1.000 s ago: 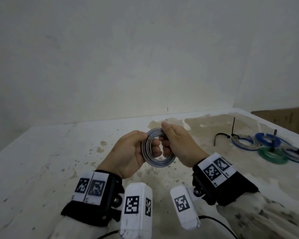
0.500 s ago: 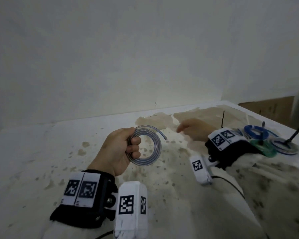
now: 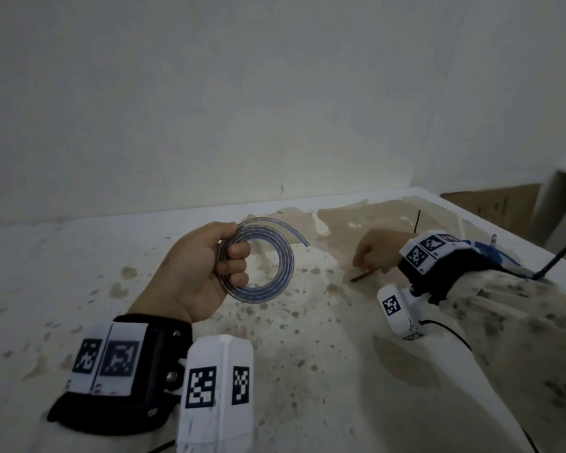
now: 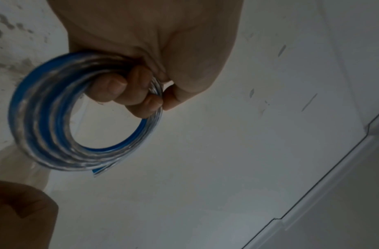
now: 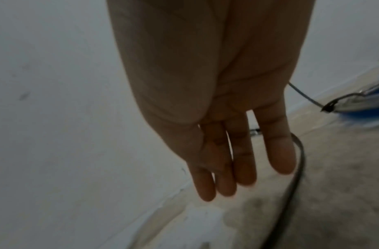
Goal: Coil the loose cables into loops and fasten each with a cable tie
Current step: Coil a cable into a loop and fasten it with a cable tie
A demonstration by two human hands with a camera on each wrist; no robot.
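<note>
Risk: the coiled cable (image 3: 258,259) is unfastened and its free end already springs outward, so any slackening of the left hand (image 3: 193,269) would probably let the loops unwind before a tie goes on. Left hand clenched around 1 side of the coil, held in the air above the tabletop (image 3: 307,371). Right hand (image 3: 378,251), fingers extended and grasping nothing, is down at a loose black cable tie (image 3: 361,276) on the tabletop; contact cannot be confirmed, and a fumbled pickup seems possible.

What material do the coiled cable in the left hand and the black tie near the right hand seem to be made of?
Coiled cable: likely clear glossy plastic sheath with blue stripes; highlights show along its turns in the left wrist view. Black tie: probably matte plastic, a thin dark strip that bends in a curve; blurred, so uncertain.
</note>
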